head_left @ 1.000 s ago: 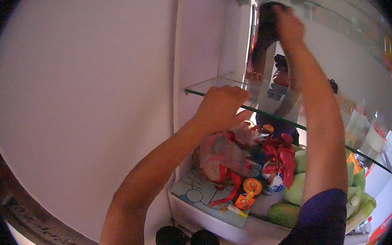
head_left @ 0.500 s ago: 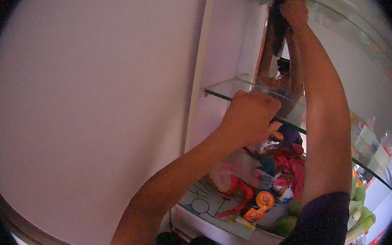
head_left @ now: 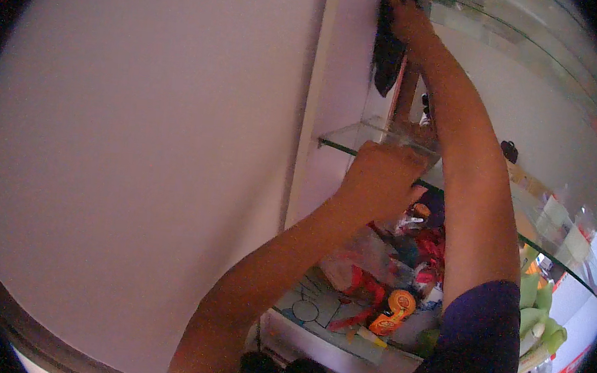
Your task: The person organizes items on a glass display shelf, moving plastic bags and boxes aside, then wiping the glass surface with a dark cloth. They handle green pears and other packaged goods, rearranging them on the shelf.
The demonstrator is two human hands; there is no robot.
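Note:
My right hand [head_left: 408, 20] is raised to the top of the view and grips a dark cloth [head_left: 387, 53] that hangs down against the white back wall, just under an upper glass shelf [head_left: 534, 44]. My left hand [head_left: 382, 179] rests with curled fingers on the front edge of a lower glass shelf [head_left: 348, 140]; whether it holds anything I cannot tell. Both forearms rise from the lower edge of the view.
A broad white wall panel [head_left: 139, 160] fills the left. Below the lower shelf lie several colourful packets [head_left: 419, 259], an orange round item [head_left: 395, 306] and green pieces [head_left: 537, 310] on a pale shelf [head_left: 316, 314]. Small boxes [head_left: 562, 228] stand at the right.
The view has swung so the shelves sit further right and higher. My right hand with the cloth has gone up to the top edge; my left hand stays on the lower shelf's edge.

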